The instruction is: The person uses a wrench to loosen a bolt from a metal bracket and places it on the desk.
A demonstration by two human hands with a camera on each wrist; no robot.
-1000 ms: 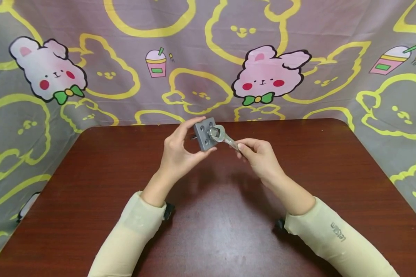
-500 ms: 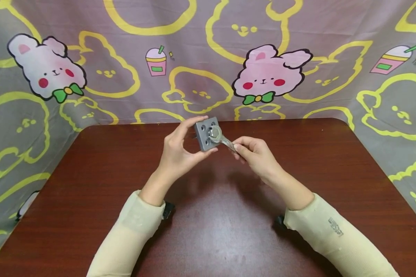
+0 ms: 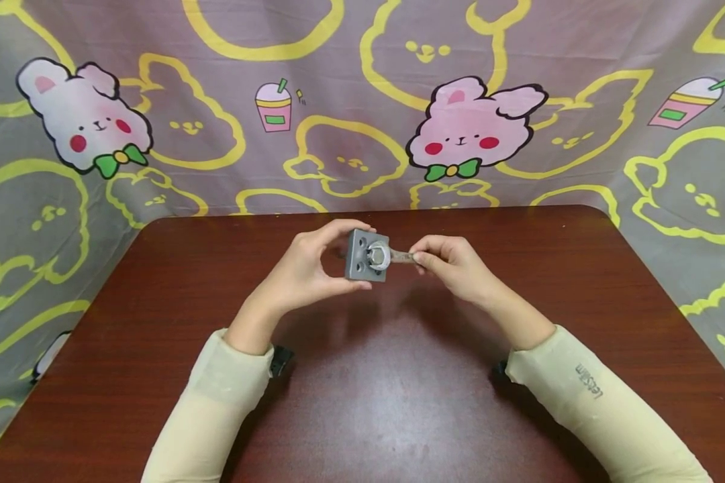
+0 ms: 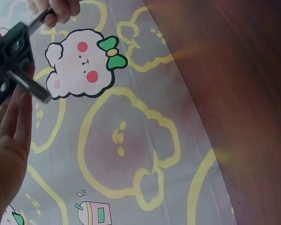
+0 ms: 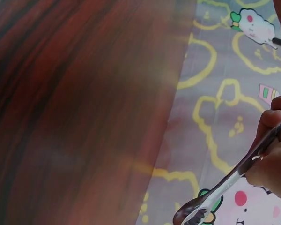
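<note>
My left hand (image 3: 296, 272) grips a grey square block (image 3: 366, 276) by its top and bottom edges, above the table. Holes sit near the block's corners, and a bolt (image 3: 376, 257) passes through its middle with the hex head facing right. In the left wrist view the bolt's threaded shank (image 4: 33, 88) sticks out of the other face. My right hand (image 3: 459, 265) pinches the handle of a wrench (image 3: 402, 257), whose jaw end fits around the bolt head. The wrench's ring end (image 5: 192, 212) extends past the fingers in the right wrist view.
A dark reddish-brown table (image 3: 374, 402) lies beneath both hands. Behind it and at the sides hangs a grey curtain (image 3: 350, 87) printed with cartoon rabbits and yellow outlines.
The wrench jaw has gone from just off the bolt head to around it. Its handle has swung up from a diagonal to nearly level. The left hand has lowered the block slightly.
</note>
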